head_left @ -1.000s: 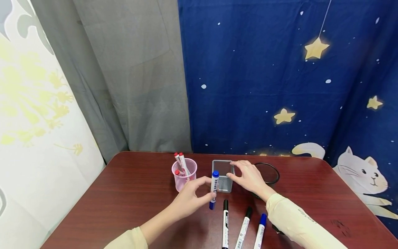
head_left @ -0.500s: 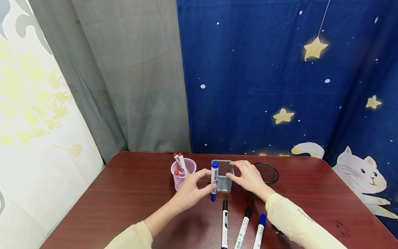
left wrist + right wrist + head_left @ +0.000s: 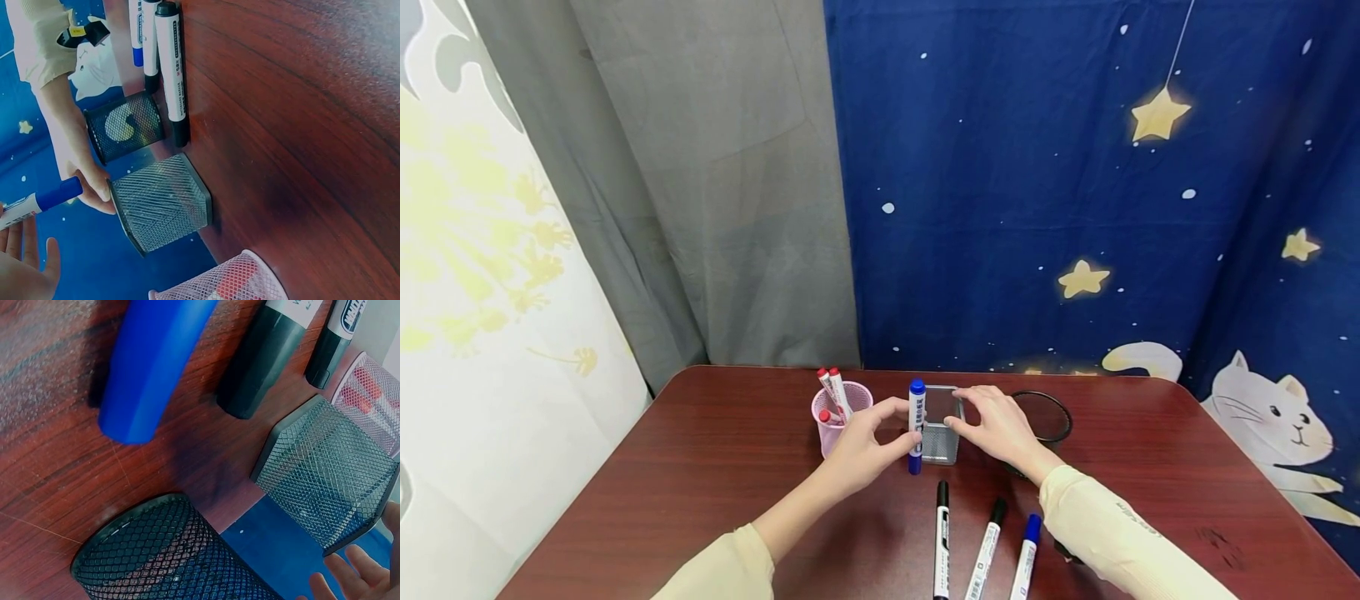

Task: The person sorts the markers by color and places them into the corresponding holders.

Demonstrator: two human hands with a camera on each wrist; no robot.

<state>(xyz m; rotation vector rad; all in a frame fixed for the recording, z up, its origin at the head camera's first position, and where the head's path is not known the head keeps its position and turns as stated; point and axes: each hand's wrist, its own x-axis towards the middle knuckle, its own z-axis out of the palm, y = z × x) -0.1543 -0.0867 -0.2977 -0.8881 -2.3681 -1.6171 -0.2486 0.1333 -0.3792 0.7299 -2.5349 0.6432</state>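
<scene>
Upright between the thumb and fingers of my left hand (image 3: 865, 446), a blue-capped whiteboard marker (image 3: 917, 425) is pinched just in front of a square grey mesh pen holder (image 3: 940, 446). In the left wrist view its blue end (image 3: 59, 194) points toward that holder's open top. My right hand (image 3: 1000, 425) holds the pen holder at its right rim, thumb on one side and fingers on the other. The holder's mesh wall (image 3: 331, 469) shows no pens inside in the right wrist view.
A pink mesh pen cup (image 3: 827, 440) with several red-capped markers stands left. A round black mesh cup (image 3: 128, 128) sits right, partly behind the right forearm. Two black-capped markers (image 3: 942, 542) and a blue-capped one (image 3: 1027, 554) lie in front on the wooden table (image 3: 700, 500).
My left hand has raised the blue marker, bringing it slightly farther from me alongside the grey holder. The right hand stays at the rim.
</scene>
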